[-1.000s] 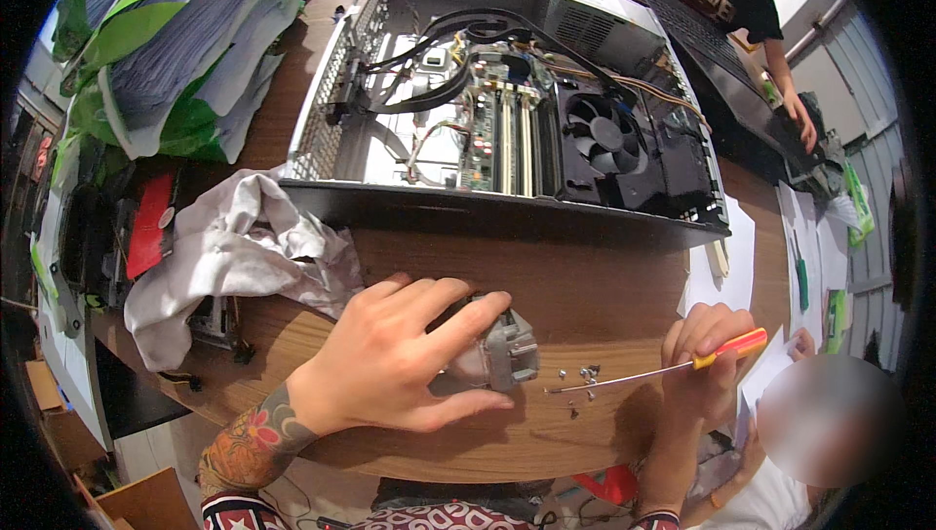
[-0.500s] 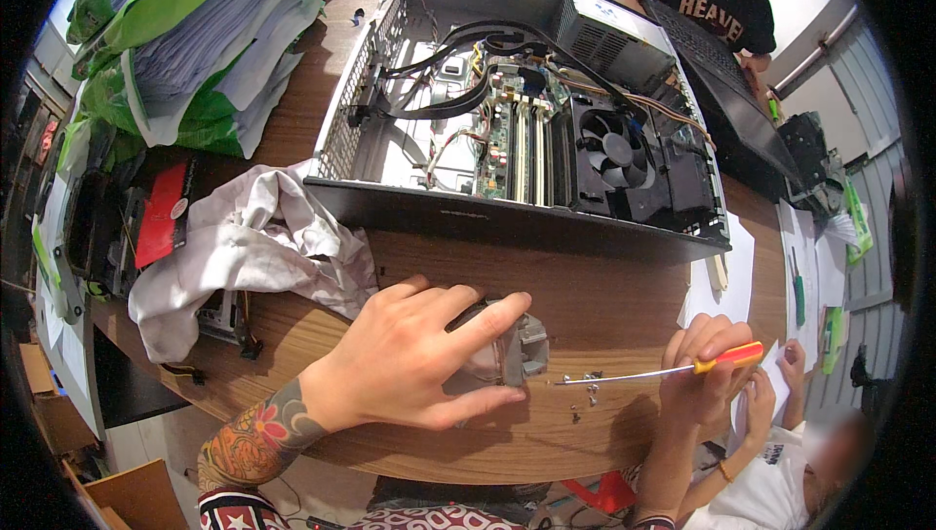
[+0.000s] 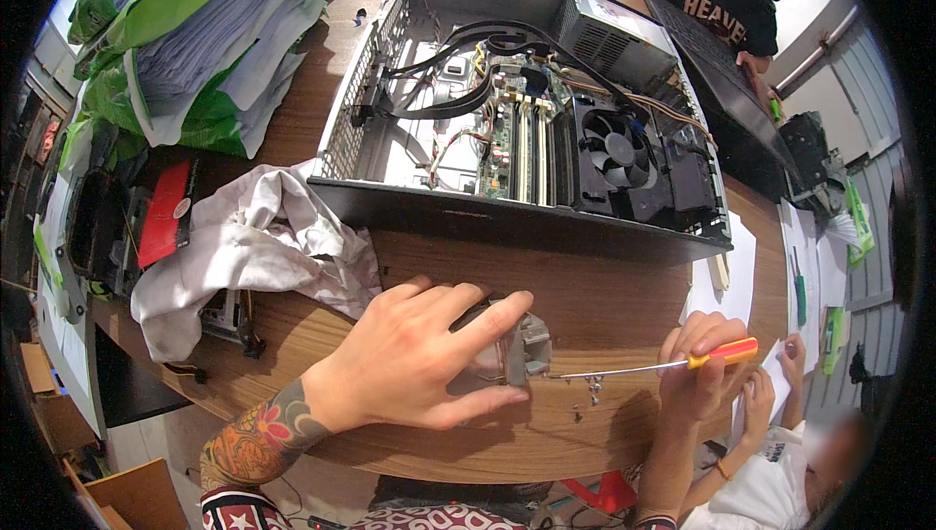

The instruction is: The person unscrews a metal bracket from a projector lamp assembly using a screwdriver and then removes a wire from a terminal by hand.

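My left hand (image 3: 414, 354) grips a grey metal component (image 3: 522, 348) on the wooden tabletop (image 3: 487, 447), palm down, hiding much of it. My right hand (image 3: 697, 364) is closed on a screwdriver with a red and yellow handle (image 3: 729, 351). Its long thin shaft points left, and its tip is at or very near the component's right side. Several small loose screws (image 3: 593, 391) lie just below the shaft. Beyond both hands sits an open computer case (image 3: 439, 203) with cables, circuit board and a black fan (image 3: 617, 150).
At left are stacked papers in green wrapping (image 3: 210, 52), a red card (image 3: 166, 213) and a crumpled white cloth (image 3: 244, 247). At right, a person in white (image 3: 756, 486) handles paper sheets (image 3: 770, 359). Across the table, a person in black (image 3: 712, 13) is at a laptop (image 3: 721, 91).
My right hand has moved slightly left with the screwdriver, bringing its tip to the grey component. The view has shifted a little, and the hands of the person in white now show more on the paper.
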A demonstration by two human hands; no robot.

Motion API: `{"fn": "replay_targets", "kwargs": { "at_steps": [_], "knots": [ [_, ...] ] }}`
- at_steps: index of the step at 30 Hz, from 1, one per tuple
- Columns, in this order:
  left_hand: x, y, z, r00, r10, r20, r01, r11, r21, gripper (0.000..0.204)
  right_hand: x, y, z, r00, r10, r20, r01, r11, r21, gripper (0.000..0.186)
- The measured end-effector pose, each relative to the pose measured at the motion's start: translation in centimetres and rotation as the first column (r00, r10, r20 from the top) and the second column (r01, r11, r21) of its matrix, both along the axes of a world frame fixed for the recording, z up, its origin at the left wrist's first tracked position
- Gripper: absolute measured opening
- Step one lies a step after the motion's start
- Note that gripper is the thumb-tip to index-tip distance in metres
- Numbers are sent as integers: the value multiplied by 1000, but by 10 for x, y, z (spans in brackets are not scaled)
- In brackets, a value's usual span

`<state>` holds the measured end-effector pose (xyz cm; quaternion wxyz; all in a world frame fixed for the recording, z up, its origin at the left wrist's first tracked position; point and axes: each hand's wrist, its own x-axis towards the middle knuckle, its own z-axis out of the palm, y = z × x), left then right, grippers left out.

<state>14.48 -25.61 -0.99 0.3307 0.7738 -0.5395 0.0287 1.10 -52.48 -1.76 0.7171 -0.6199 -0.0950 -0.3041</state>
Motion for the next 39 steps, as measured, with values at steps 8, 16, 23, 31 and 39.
{"fn": "replay_targets", "kwargs": {
  "at_steps": [8,16,23,31,39],
  "knots": [
    [-1,0,1,1000,3,0,-3,1000,7,73,-1,-1,1,1000,-8,-22,9,1000,9,34],
    [0,-1,1,1000,5,-25,-5,1000,31,75,-1,-1,-1,1000,5,-19,-5,1000,25,34],
    [-2,0,2,1000,8,-29,-7,999,35,74,0,0,0,1000,6,-9,-6,1000,19,32],
    [-3,0,1,999,8,-38,-8,1000,8,73,-1,-1,-3,1000,-12,18,12,1000,3,32],
    [-1,-2,-6,990,-106,-96,90,984,-156,55,0,0,-1,1000,-15,1,15,1000,2,32]
  ]
}}
